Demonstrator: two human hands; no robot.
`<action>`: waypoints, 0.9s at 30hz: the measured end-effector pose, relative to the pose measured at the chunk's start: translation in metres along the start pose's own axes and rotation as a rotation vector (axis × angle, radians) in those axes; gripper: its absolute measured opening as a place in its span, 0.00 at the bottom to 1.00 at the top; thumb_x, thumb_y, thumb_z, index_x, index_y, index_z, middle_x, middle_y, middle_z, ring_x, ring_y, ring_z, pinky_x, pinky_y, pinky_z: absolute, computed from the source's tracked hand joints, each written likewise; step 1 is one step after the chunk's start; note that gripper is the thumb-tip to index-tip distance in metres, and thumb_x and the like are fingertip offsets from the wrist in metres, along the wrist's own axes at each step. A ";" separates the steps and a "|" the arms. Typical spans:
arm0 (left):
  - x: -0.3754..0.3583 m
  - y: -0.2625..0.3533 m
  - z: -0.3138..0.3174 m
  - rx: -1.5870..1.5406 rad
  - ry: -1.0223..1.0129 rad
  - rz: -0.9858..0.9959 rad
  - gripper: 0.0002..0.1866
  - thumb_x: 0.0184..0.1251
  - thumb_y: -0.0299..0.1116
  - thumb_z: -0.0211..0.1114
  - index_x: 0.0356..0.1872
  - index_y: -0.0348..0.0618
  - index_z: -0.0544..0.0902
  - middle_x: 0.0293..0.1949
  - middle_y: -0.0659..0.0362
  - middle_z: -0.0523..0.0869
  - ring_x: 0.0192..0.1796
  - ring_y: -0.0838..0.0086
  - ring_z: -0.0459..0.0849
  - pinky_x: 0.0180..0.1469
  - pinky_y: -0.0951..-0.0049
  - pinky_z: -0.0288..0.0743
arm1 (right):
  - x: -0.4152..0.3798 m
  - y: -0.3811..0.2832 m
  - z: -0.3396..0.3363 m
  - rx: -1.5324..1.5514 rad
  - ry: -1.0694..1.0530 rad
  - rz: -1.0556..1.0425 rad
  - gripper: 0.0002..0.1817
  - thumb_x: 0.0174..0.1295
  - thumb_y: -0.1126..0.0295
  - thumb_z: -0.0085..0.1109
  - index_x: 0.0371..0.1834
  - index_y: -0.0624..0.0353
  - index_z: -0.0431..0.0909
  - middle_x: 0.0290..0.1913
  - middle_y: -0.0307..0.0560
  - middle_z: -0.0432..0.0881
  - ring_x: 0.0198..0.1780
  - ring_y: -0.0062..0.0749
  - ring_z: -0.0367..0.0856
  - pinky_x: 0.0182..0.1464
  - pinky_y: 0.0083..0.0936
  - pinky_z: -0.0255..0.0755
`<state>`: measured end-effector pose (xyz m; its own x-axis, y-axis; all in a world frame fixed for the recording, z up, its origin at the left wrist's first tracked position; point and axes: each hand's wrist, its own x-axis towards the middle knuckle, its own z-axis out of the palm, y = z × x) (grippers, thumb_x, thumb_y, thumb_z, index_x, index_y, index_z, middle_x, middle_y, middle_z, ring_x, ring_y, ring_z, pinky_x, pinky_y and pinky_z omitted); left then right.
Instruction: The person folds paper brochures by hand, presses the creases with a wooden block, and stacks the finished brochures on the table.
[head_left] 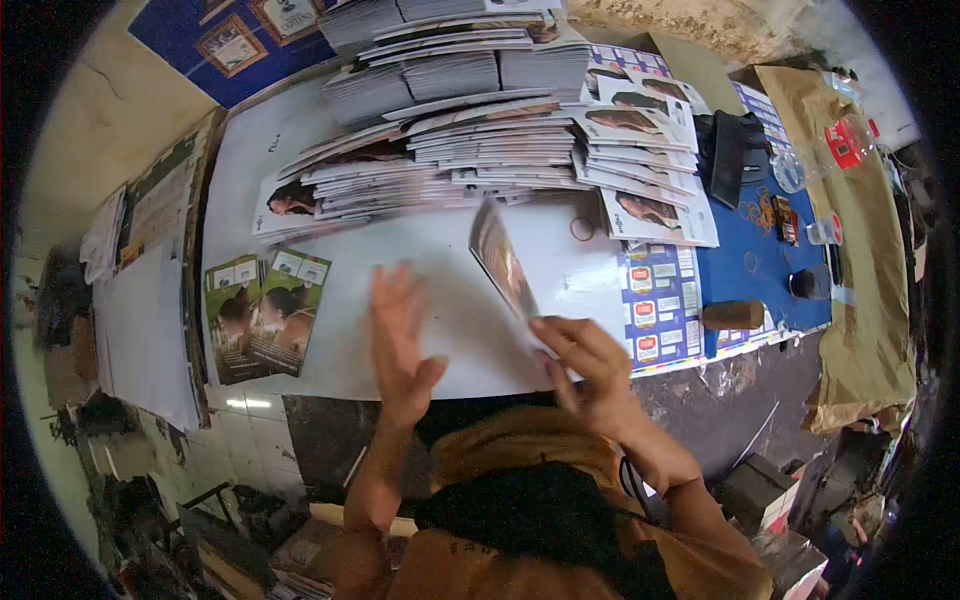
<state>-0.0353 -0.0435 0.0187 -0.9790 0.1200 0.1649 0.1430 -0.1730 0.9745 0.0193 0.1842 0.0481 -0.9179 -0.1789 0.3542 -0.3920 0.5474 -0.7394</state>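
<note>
My right hand pinches the lower end of a thin printed booklet between thumb and fingers. The booklet stands tilted on its edge over the white tabletop, its picture side partly showing. To the left of it, my left hand is raised with fingers stretched out, slightly smeared by motion and holding nothing. Beyond both hands lie stacked booklets with white covers, piled in several layers. Two green printed leaflets rest side by side at the left of the table.
On the right, a blue surface carries a black pouch, rubber bands, a brown cylindrical piece and a dark cup. A plastic bottle lies on brown paper. One rubber band sits near the stacks.
</note>
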 end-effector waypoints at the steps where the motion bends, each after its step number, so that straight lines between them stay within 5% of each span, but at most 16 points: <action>1: 0.000 -0.008 0.007 -0.300 -0.099 -0.149 0.68 0.49 0.59 0.81 0.81 0.44 0.43 0.78 0.44 0.54 0.79 0.55 0.57 0.77 0.51 0.53 | 0.000 -0.006 0.004 0.021 -0.008 0.002 0.30 0.51 0.80 0.67 0.62 0.58 0.80 0.54 0.53 0.83 0.48 0.44 0.84 0.46 0.33 0.80; 5: 0.004 -0.032 0.027 -0.574 -0.308 -0.353 0.72 0.46 0.70 0.75 0.81 0.45 0.39 0.73 0.45 0.63 0.74 0.51 0.66 0.75 0.50 0.63 | 0.000 -0.015 0.028 0.025 -0.197 -0.115 0.30 0.52 0.67 0.77 0.60 0.59 0.80 0.59 0.53 0.78 0.55 0.46 0.80 0.53 0.35 0.78; 8: -0.002 -0.038 0.033 -0.850 -0.174 -0.378 0.67 0.51 0.79 0.64 0.81 0.44 0.43 0.67 0.45 0.70 0.65 0.49 0.75 0.69 0.42 0.70 | -0.001 -0.015 0.032 0.314 -0.199 0.065 0.30 0.48 0.60 0.82 0.53 0.60 0.81 0.55 0.53 0.78 0.54 0.48 0.80 0.55 0.36 0.77; 14: -0.009 -0.048 0.039 -0.776 -0.184 -0.280 0.69 0.49 0.82 0.60 0.81 0.42 0.42 0.66 0.46 0.71 0.62 0.54 0.76 0.68 0.46 0.71 | 0.011 -0.011 0.040 0.214 -0.233 0.235 0.27 0.45 0.62 0.84 0.42 0.62 0.78 0.50 0.52 0.79 0.52 0.45 0.80 0.53 0.38 0.76; 17: -0.007 -0.032 0.043 -0.593 -0.092 -0.289 0.68 0.50 0.82 0.59 0.80 0.40 0.45 0.65 0.47 0.72 0.61 0.54 0.78 0.66 0.50 0.75 | 0.015 -0.006 0.037 0.359 -0.194 0.197 0.22 0.53 0.65 0.79 0.44 0.65 0.79 0.43 0.52 0.82 0.47 0.39 0.82 0.52 0.35 0.77; 20: -0.006 -0.027 0.039 -0.583 -0.046 -0.463 0.67 0.50 0.83 0.58 0.79 0.39 0.49 0.64 0.48 0.74 0.60 0.54 0.79 0.62 0.52 0.78 | 0.009 -0.003 0.030 0.489 -0.214 0.410 0.15 0.64 0.70 0.69 0.49 0.67 0.82 0.39 0.52 0.85 0.44 0.29 0.83 0.52 0.28 0.77; 22: -0.015 -0.046 0.030 -0.694 -0.055 -0.389 0.65 0.53 0.84 0.51 0.78 0.38 0.53 0.64 0.48 0.74 0.60 0.57 0.80 0.61 0.56 0.79 | 0.005 0.000 0.026 0.534 -0.148 0.474 0.13 0.69 0.72 0.62 0.52 0.67 0.83 0.39 0.50 0.87 0.43 0.24 0.82 0.50 0.25 0.76; 25: -0.025 -0.067 0.008 -1.039 -0.053 -0.496 0.65 0.53 0.87 0.46 0.78 0.38 0.54 0.68 0.48 0.72 0.63 0.59 0.78 0.63 0.57 0.77 | 0.004 0.002 0.027 0.567 0.017 0.504 0.18 0.69 0.78 0.56 0.62 0.64 0.78 0.43 0.56 0.89 0.43 0.26 0.86 0.47 0.27 0.80; 27: -0.024 -0.065 0.008 -0.981 -0.045 -0.493 0.66 0.53 0.88 0.39 0.79 0.39 0.52 0.71 0.48 0.70 0.68 0.60 0.74 0.67 0.58 0.73 | 0.008 -0.002 0.018 0.573 0.080 0.514 0.23 0.69 0.79 0.55 0.68 0.62 0.74 0.43 0.55 0.89 0.43 0.25 0.86 0.46 0.25 0.79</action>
<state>-0.0201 -0.0269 -0.0471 -0.8878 0.4215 -0.1846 -0.4598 -0.7961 0.3935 0.0118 0.1671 0.0428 -0.9944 0.0551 -0.0898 0.0917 0.0336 -0.9952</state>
